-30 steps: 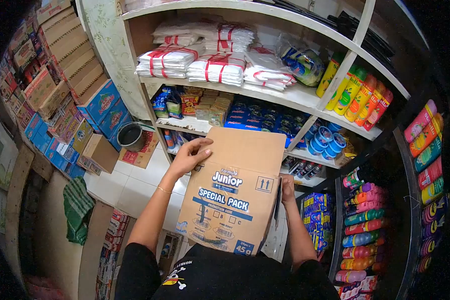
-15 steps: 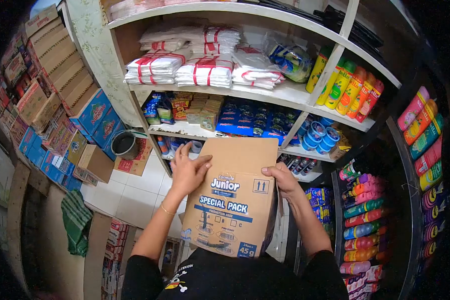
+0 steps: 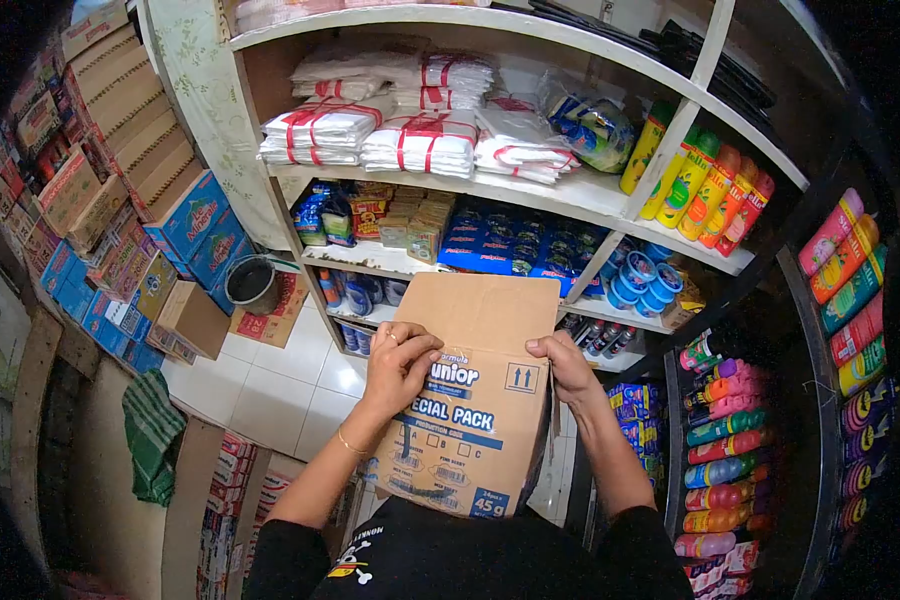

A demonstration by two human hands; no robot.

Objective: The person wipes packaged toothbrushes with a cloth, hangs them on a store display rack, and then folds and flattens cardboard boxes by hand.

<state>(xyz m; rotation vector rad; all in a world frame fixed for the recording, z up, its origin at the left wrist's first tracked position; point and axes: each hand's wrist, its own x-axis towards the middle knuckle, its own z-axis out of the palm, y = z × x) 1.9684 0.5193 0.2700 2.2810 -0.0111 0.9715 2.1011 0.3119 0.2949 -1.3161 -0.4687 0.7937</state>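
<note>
Brown rectangular cardboard carton (image 3: 470,440): before the torso, creased flap (image 3: 480,300) extended; I judge handling is in hand, calling for light pressure.
Left hand (image 3: 398,374): fingertips bunched over print; I can't tell whether they pinch anything.
Right hand (image 3: 572,372): grip holding the carton's edge.
White shelf (image 3: 570,195): smooth, bearing crinkly plastic packs (image 3: 420,148).

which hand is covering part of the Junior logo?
The left hand: its fingers hide the start of the logo on the carton. The right hand is at the carton's right edge, clear of it.
</note>
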